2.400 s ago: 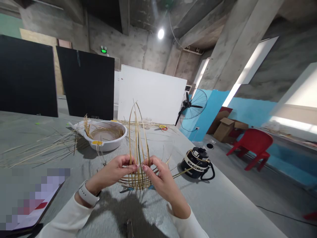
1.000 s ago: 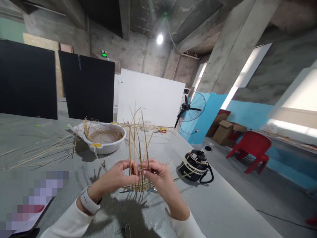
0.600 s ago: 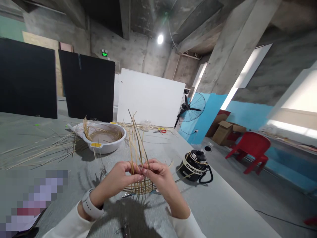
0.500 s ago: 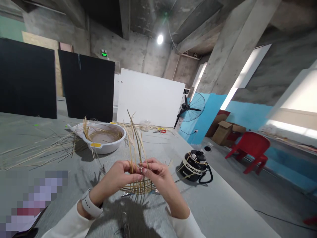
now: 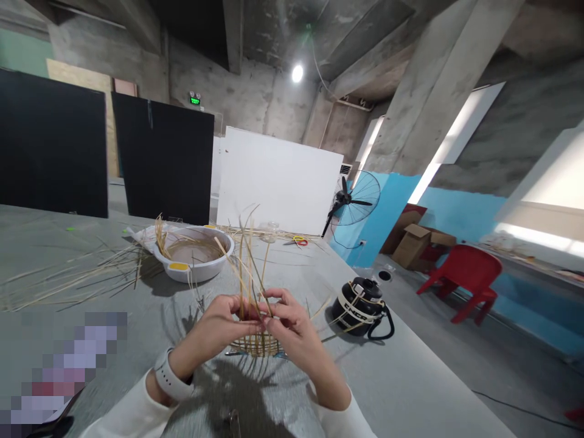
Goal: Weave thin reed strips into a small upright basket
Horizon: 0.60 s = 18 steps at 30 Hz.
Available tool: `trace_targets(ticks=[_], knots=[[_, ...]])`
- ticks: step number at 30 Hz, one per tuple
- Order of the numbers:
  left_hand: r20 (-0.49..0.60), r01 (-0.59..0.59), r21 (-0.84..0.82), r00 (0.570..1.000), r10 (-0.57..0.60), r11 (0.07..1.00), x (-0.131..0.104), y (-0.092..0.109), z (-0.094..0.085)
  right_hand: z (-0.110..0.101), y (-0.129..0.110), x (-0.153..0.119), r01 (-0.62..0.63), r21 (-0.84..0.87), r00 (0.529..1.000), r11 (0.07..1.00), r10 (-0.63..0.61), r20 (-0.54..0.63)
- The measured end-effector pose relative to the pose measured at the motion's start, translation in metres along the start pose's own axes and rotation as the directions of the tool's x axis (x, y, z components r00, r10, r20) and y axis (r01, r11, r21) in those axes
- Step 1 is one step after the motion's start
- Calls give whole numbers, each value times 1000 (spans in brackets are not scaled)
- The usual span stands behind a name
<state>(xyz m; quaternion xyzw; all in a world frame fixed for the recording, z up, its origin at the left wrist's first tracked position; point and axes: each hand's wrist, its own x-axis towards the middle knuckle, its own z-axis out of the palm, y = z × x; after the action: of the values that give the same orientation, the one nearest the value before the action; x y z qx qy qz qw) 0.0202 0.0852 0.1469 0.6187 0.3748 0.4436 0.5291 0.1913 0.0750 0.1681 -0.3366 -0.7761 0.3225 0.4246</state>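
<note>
A partly woven basket [image 5: 258,345] of thin tan and dark strips stands on the grey table, with long loose strips rising from its rim. My left hand [image 5: 223,322] pinches the rim and upright strips from the left side. My right hand [image 5: 292,325] is closed on strips at the right of the rim, its thumb and fingertips close to those of the left hand. Both hands hide part of the upper weave. Just behind stands a white basin [image 5: 196,273] with yellow handle patches and coiled strips inside.
A black jug [image 5: 358,307] with a strap stands to the right. Red and yellow scissors [image 5: 299,241] lie further back. Loose strips [image 5: 91,274] spread over the left of the table. A small metal tool [image 5: 234,423] lies at the near edge.
The tall upright strips have shifted and spread, some leaning left now. My right fingers have moved slightly at the rim. The whole view has shifted a little.
</note>
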Motion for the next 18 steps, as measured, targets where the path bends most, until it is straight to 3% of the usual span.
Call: trace_targets(ticks=[4, 11, 18], knots=[[43, -21, 37, 999, 19, 999, 0, 2, -4, 0, 7, 0, 8, 56, 1000, 998, -7, -28], [1, -2, 140, 1000, 2, 990, -1, 4, -7, 1, 12, 1, 11, 33, 997, 999, -8, -73], [61, -2, 100, 998, -4, 995, 2, 3, -10, 2, 15, 0, 33, 64, 998, 997, -29, -52]])
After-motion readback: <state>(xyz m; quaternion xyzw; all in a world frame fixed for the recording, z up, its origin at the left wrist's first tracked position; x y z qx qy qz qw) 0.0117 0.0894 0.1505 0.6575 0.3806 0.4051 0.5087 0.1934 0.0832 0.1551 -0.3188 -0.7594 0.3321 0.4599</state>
